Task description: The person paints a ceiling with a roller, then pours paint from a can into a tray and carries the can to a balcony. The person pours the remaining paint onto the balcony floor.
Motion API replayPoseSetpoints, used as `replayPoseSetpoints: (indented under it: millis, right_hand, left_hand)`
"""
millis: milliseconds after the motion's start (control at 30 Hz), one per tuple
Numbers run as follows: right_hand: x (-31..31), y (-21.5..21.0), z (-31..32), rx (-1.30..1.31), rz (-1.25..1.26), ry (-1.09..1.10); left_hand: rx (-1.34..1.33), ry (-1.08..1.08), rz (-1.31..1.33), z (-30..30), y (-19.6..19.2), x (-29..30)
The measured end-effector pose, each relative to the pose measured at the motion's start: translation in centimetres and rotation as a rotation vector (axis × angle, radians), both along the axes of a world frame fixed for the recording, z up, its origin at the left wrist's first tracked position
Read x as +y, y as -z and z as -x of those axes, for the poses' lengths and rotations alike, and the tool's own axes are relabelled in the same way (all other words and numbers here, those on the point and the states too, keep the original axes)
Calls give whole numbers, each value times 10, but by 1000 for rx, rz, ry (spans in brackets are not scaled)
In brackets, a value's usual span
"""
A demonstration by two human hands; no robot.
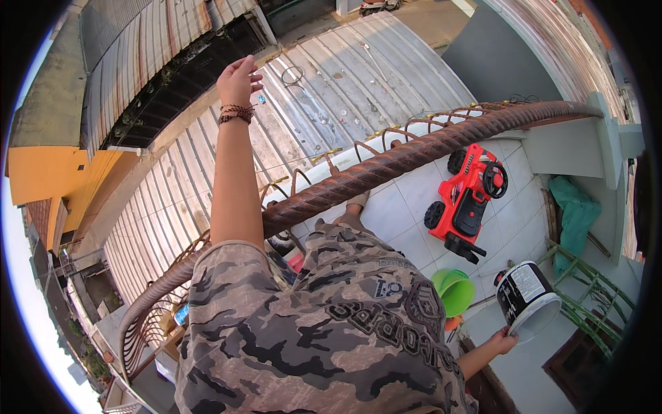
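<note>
Head view: the scene was a white-tiled balcony (403, 207) edged by a rusty brown railing (414, 153), with a corrugated metal roof (345, 90) below it. The left hand (238, 79) was stretched out beyond the railing over the roof, fingers loosely spread, holding nothing. The right hand (503, 341) gripped the rim of a black-and-white bucket (527, 300), tilted, low at the right side. A red toy car (469, 196) and a green basin (453, 290) sat on the tiles. A camouflage shirt (324, 331) hid the lower body; small items on the roof were too small to identify.
</note>
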State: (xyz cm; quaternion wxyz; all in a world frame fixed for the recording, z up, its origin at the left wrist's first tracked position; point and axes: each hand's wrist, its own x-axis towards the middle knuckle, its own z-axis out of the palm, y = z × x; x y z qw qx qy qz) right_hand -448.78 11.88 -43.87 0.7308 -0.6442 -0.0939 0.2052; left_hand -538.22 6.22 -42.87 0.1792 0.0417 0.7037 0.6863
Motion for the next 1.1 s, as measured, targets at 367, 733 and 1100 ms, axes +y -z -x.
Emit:
replayPoseSetpoints:
  millis: [367,733,1100]
  right_hand:
    - [-177,60,9,96,53,139]
    - [-318,-9,160,-114,63,422]
    - [-320,-85,255,-550,377,478]
  left_hand:
    - [-12,1534,-142,-244,-17,64]
    - [-534,1467,1277,-200,262,-61]
    - [-146,1889,1396,-221,249,-6]
